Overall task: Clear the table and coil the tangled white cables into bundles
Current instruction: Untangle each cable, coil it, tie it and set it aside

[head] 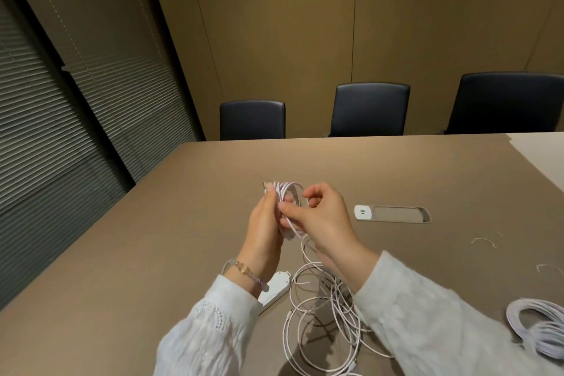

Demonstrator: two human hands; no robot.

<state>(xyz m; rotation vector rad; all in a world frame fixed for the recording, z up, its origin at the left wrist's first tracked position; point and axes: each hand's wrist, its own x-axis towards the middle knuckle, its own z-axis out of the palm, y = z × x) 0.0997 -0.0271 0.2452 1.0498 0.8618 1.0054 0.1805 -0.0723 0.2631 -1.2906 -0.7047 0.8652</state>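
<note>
Left hand (pixel 266 223) grips the coil (pixel 288 192) as anchor while right hand (pixel 325 217) pinches the cable (pixel 308 278) to wrap slack from the tabletop's (pixel 183 207) near edge.

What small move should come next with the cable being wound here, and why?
Probably another wrap: the right hand pinches the strand beside the coil held in the left hand, and loose cable lies tangled on the table.

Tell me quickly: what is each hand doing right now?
Left hand: closed, holding the cable coil.
Right hand: fingers pinching the cable strand at the coil.
</note>
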